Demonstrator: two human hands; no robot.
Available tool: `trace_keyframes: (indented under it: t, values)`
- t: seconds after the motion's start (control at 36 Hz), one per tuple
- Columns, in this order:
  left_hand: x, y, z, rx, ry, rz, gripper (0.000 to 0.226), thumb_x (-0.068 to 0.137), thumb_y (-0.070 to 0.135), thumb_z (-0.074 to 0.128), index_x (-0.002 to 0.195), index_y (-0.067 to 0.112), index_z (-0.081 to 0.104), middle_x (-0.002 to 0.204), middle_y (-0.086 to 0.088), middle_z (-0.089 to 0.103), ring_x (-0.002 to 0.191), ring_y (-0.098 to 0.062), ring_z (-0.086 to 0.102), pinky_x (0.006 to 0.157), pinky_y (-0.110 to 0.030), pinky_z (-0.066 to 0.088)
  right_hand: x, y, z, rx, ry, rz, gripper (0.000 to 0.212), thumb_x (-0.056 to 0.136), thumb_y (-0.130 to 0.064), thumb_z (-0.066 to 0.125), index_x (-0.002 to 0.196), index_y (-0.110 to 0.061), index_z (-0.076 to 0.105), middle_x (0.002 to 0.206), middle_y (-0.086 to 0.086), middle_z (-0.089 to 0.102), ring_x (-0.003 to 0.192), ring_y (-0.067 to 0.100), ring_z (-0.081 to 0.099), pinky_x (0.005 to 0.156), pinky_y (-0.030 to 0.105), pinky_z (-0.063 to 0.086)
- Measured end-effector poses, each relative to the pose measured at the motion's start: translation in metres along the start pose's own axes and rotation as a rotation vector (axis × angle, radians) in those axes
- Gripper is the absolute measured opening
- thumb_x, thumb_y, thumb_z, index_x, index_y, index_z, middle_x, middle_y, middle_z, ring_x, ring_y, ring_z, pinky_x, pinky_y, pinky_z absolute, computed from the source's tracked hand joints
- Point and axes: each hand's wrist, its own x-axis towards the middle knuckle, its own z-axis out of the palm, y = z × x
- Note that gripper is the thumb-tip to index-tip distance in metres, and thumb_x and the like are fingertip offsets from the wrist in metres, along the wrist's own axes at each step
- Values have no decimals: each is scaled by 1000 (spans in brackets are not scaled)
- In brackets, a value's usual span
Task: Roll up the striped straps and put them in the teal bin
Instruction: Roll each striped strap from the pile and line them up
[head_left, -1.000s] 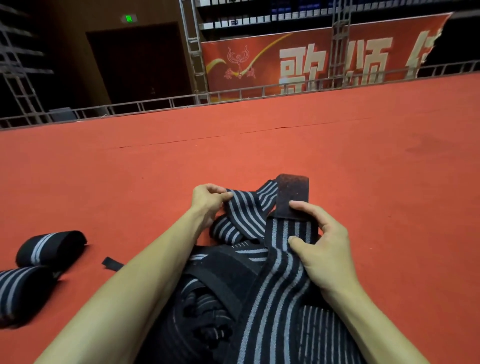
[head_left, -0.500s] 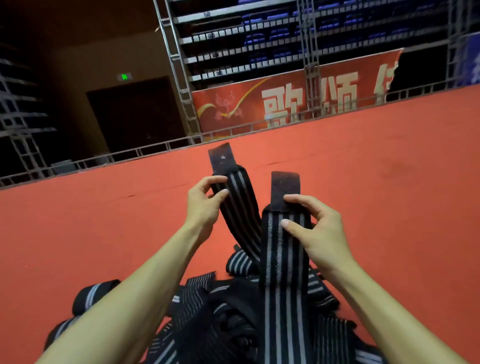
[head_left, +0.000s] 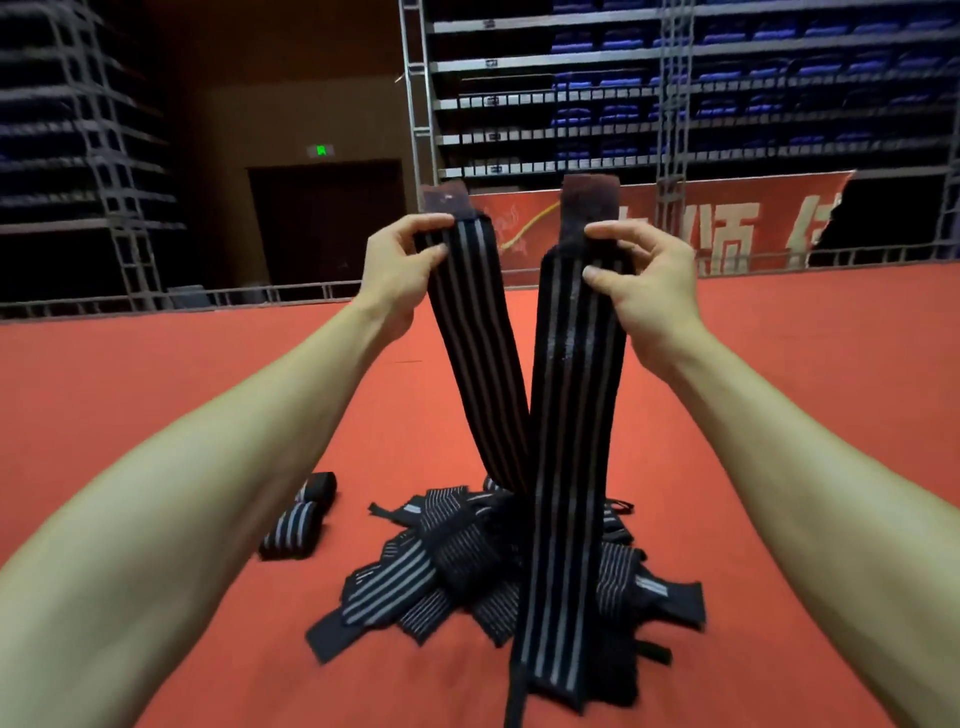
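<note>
Straps (head_left: 571, 415) higher over red carpet (head_left: 156, 374)

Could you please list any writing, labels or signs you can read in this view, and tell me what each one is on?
"颂", large white character on the red banner behind the rail; its neighbours are hidden by the right hand or cut off.
Green lit sign above the dark doorway: too small to read.
White tags on the seat rows: too small to read.
Black grey-striped straps: no writing seen.
</note>
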Motion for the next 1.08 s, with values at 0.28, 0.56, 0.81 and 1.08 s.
trace_keyframes:
  t: [0.28, 0.56, 0.81, 1.08]
  values:
    - [-43, 59, -29, 14, 64, 35, 23, 92, -4, 59, 103, 14, 69, 101, -5, 69, 95, -19, 70, 82, -32, 60, -17, -47, -4, 26, 0, 47, 41, 75, 10, 65, 92, -27, 71, 95, 0, 70, 94, 17, 70, 79, 31, 59]
    - [-70, 75, -41, 86, 27, 49, 24, 94, -5, 57, 112, 6, 69, 106, -2, 66, 105, -21, 68, 88, -32, 58, -20, -86, -4, 117, 17, 107, 39, 75, 14, 58, 96, -16, 71, 101, 6, 65, 87, 18, 69, 71, 35, 61]
    - [-69, 78, -34, 53, 36, 41, 21, 93, -2, 59, 109, 8, 70, 108, -9, 69, 95, -18, 70, 83, -29, 58, -11, -99, 9, -81, 27, -18, 37, 74, 8, 65, 97, -20, 73, 92, -5, 68, 87, 8, 68, 73, 23, 58]
    - [-96, 69, 1, 83, -62, 53, 23, 92, -2, 59, 110, 8, 69, 107, -5, 68, 92, -14, 66, 83, -25, 55, -30, -72, 33, -240, 104, -91, 38, 72, 1, 60, 102, -18, 73, 93, -12, 68, 92, 4, 65, 88, 18, 51]
